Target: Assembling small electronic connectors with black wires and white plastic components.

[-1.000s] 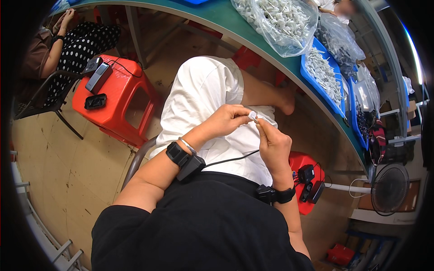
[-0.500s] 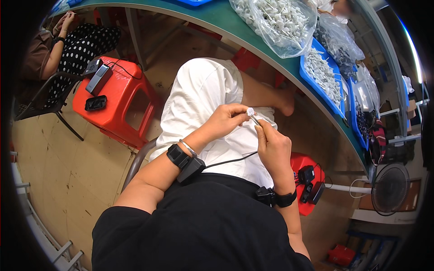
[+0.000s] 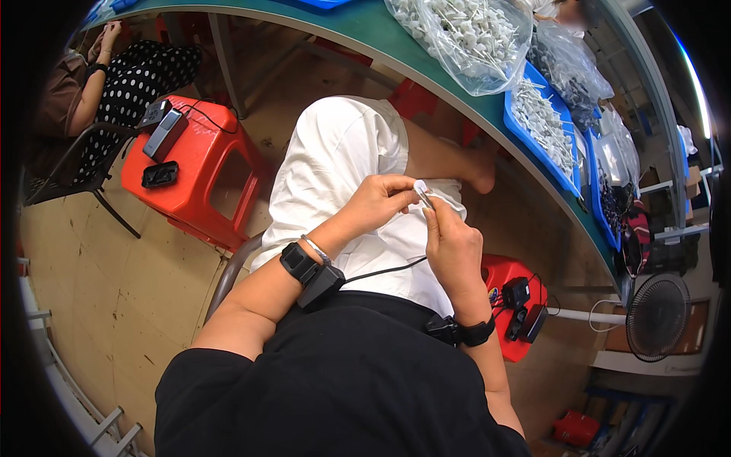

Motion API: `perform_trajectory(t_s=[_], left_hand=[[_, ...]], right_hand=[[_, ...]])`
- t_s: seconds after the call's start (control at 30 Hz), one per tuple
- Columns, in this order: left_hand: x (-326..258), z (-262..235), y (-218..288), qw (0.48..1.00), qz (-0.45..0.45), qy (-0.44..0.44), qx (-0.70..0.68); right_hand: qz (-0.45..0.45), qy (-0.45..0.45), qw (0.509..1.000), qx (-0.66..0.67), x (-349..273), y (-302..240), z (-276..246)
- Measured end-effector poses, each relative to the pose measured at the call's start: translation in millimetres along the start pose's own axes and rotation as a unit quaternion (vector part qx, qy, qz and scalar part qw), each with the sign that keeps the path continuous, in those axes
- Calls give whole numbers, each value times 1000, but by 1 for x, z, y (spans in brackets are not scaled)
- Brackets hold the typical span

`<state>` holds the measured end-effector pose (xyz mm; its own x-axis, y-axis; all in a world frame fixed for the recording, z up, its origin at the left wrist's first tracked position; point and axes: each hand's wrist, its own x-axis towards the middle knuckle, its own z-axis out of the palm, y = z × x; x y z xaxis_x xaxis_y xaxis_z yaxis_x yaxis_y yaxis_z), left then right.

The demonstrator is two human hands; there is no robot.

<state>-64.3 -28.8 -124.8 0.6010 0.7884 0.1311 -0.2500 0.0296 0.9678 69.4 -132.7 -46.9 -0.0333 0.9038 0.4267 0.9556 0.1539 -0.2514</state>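
Above my lap, my left hand [image 3: 387,202] pinches a small white plastic piece [image 3: 419,185] between thumb and fingertips. My right hand [image 3: 452,242] grips a slim silver tool that looks like tweezers [image 3: 425,199], mostly hidden by the fingers. Its tip meets the white piece; whether it goes inside cannot be made out. Both hands are close together, fingertips nearly touching. On the green table [image 3: 362,34], a clear plastic bag [image 3: 476,42] and a blue tray [image 3: 542,126] hold many similar white parts with thin stems.
A red stool [image 3: 202,164] with small black devices stands to my left, another red stool [image 3: 499,270] to my right. A black cable [image 3: 384,270] crosses my lap. Farther right are a second blue tray [image 3: 605,202] and a fan [image 3: 658,318]. Another person [image 3: 91,91] sits at far left.
My right hand has shifted slightly left and up, and the tool now stands at a different tilt against the white piece. My left hand has barely moved.
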Motion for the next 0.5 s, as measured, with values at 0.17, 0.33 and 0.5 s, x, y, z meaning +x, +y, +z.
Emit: perform_trajectory(t_s=[0.17,0.33,0.5], left_hand=[[0,0,-3,1000,14,6,-8],[0,1,0,1000,10,21,-7],[1,-1,-5,1000,12,25,-8]], right_hand=[[-5,6,1000,-5,-1,-4,4],[11,9,1000,7,-2,-3,6],[28,1,999,21,-3,-4,5]])
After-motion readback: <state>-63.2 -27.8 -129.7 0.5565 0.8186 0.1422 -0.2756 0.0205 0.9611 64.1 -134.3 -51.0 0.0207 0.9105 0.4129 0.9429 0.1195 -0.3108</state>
